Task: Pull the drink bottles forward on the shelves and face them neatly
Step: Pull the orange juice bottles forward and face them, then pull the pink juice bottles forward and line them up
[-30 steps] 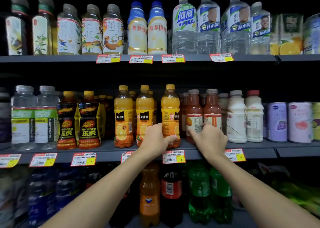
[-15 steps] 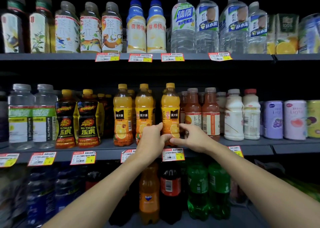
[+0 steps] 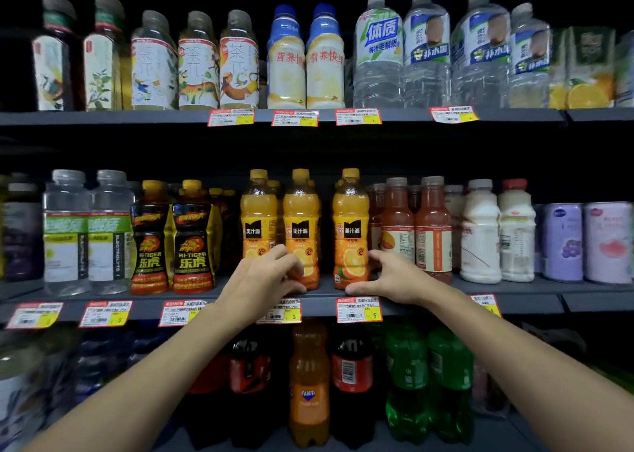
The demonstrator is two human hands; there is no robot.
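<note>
Your left hand (image 3: pixel 264 280) curls round the base of the middle orange juice bottle (image 3: pixel 301 225); your right hand (image 3: pixel 394 276) grips the right orange juice bottle (image 3: pixel 350 225), thumb along its front foot. Both bottles stand upright at the front of the middle shelf (image 3: pixel 531 300), between Hi-Tiger bottles (image 3: pixel 192 245) and reddish juice bottles (image 3: pixel 433 232)

The left grip (image 3: pixel 264 280) covers the lower label of the middle juice bottle (image 3: pixel 301 218), just left of the right juice bottle (image 3: pixel 350 232). Below that bottle the price tag (image 3: pixel 359 310) has print too small to read. Far to its lower left the bottles (image 3: pixel 41 383) are blurred, and far to its upper right a pack (image 3: pixel 626 74) is cut off at the edge.
</note>
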